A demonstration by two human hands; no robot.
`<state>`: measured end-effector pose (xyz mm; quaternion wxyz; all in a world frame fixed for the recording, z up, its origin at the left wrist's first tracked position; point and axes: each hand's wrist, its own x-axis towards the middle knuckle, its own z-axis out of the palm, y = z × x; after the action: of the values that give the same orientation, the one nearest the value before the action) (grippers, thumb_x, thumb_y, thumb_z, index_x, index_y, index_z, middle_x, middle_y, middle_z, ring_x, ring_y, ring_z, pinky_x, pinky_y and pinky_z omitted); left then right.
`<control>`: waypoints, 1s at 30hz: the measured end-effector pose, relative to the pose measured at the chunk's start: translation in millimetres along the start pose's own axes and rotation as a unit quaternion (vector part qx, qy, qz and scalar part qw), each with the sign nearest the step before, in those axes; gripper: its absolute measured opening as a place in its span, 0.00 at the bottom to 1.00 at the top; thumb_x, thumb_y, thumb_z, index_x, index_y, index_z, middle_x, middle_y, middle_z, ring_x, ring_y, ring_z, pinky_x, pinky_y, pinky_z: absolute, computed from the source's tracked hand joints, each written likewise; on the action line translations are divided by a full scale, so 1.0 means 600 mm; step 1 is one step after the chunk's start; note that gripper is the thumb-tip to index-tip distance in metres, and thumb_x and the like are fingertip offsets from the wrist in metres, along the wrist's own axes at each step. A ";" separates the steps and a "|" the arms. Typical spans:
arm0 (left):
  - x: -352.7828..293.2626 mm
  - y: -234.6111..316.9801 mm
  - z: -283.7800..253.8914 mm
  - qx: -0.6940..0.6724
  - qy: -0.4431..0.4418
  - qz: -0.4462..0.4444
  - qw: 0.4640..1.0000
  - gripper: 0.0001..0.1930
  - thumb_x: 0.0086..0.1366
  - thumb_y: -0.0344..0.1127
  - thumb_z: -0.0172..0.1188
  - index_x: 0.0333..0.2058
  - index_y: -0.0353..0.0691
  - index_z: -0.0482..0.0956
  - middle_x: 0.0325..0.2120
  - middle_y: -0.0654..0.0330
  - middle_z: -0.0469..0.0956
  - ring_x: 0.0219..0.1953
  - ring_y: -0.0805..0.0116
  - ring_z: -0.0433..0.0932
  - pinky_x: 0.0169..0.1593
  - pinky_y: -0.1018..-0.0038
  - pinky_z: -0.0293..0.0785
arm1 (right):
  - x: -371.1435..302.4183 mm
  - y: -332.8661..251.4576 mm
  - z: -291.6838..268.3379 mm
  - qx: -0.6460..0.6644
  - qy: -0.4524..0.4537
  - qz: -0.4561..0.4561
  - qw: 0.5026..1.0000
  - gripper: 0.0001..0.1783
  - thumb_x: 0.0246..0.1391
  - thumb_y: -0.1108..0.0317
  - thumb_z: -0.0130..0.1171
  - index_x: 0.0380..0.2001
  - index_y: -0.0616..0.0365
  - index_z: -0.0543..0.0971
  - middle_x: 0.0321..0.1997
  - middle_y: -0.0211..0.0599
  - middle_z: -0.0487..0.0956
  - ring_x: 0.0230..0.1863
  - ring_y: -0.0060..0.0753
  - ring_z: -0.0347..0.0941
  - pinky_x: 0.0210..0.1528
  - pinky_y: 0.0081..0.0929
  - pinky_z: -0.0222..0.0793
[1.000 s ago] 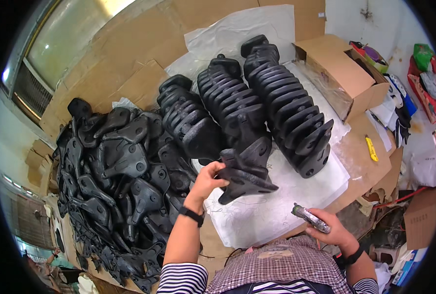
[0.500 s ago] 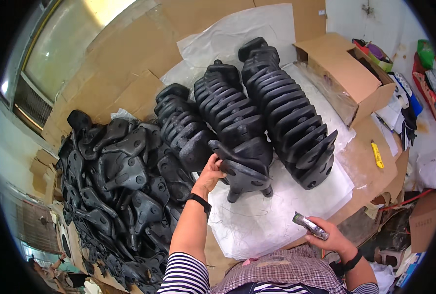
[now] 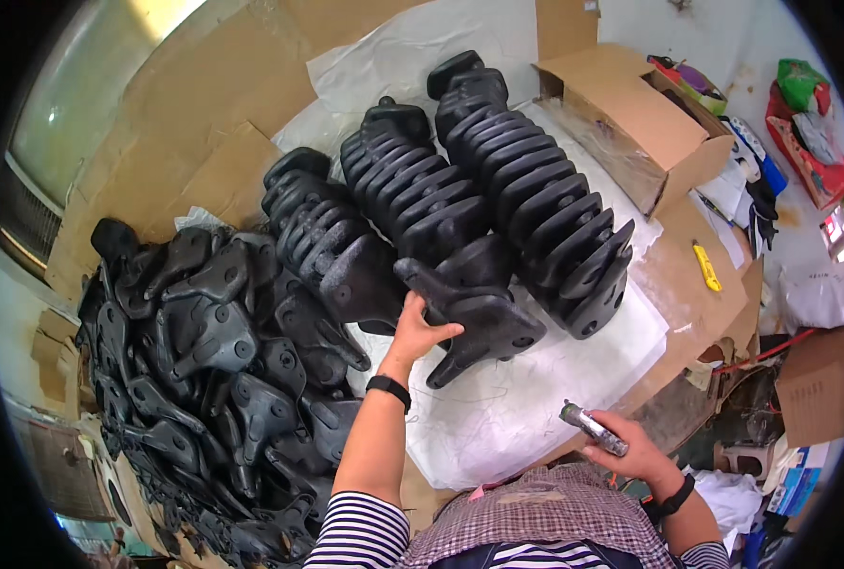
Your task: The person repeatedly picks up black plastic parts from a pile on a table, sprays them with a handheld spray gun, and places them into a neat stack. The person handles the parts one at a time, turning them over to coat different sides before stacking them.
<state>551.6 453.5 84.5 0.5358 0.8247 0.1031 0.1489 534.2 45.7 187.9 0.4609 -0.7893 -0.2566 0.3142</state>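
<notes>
My left hand (image 3: 420, 334) is at the near end of the middle row, on a black moulded part (image 3: 483, 327) with pointed arms and small round holes. Its fingertips go behind the part's left edge, partly hidden, and the thumb stretches across toward its face. That part leans against the middle row (image 3: 422, 180) of similar nested black parts. My right hand (image 3: 630, 450) wraps round a short cylindrical tool (image 3: 594, 429), silver and dark with a greenish tip, held above the near edge of the white sheet (image 3: 517, 417). The tool's exact kind is unclear.
A shorter row (image 3: 332, 247) and a longer row (image 3: 536, 190) flank the middle one. Loose black parts form a large pile (image 3: 204, 351) on the left. An open cardboard box (image 3: 630, 114) and a yellow utility knife (image 3: 706, 266) are on the right.
The black part in my left hand has turned and settled back against the middle row; my left thumb has spread out. My right hand still holds the tool. The whole view has shifted slightly.
</notes>
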 end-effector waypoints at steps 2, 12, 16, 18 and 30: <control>-0.023 0.033 0.026 -0.177 0.000 -0.047 0.983 0.32 0.41 0.25 0.75 0.48 0.33 0.72 0.43 0.58 0.77 0.46 0.67 0.75 0.54 0.71 0.69 | -0.002 -0.003 0.010 -0.001 0.019 -0.020 1.000 0.31 0.48 0.64 0.67 0.55 0.59 0.71 0.42 0.39 0.78 0.40 0.29 0.76 0.45 0.26 0.70; -0.175 0.242 -0.248 0.359 0.298 0.183 0.865 0.23 0.42 0.31 0.73 0.36 0.36 0.72 0.33 0.58 0.73 0.36 0.65 0.72 0.41 0.68 0.70 | 0.019 -0.060 0.019 -0.007 -0.001 -0.084 0.996 0.30 0.47 0.70 0.67 0.55 0.61 0.70 0.39 0.36 0.78 0.38 0.24 0.75 0.43 0.24 0.71; -0.220 0.320 -0.479 -0.001 0.644 0.185 0.743 0.22 0.59 0.31 0.64 0.48 0.33 0.65 0.43 0.56 0.69 0.43 0.66 0.70 0.51 0.71 0.69 | -0.017 -0.091 -0.017 0.044 0.038 -0.075 0.995 0.30 0.46 0.71 0.66 0.54 0.62 0.70 0.37 0.34 0.78 0.37 0.22 0.75 0.42 0.23 0.71; -0.256 0.225 -0.521 0.010 0.664 0.106 0.740 0.20 0.57 0.27 0.64 0.46 0.33 0.68 0.43 0.57 0.70 0.43 0.67 0.71 0.51 0.71 0.69 | -0.033 -0.087 -0.042 0.066 0.057 -0.078 0.993 0.30 0.46 0.71 0.66 0.54 0.62 0.71 0.36 0.33 0.78 0.36 0.22 0.75 0.42 0.23 0.70; 0.108 0.070 -0.063 0.064 0.223 0.036 0.972 0.25 0.47 0.29 0.64 0.48 0.34 0.74 0.41 0.52 0.79 0.42 0.59 0.77 0.47 0.69 0.72 | -0.091 -0.141 -0.094 0.153 0.200 -0.139 0.958 0.30 0.45 0.68 0.65 0.53 0.64 0.70 0.32 0.41 0.79 0.31 0.31 0.77 0.36 0.29 0.74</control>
<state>598.9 489.8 145.9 0.4395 0.8067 0.1992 0.3413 529.1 13.4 298.4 0.6574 -0.7123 -0.2153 0.1187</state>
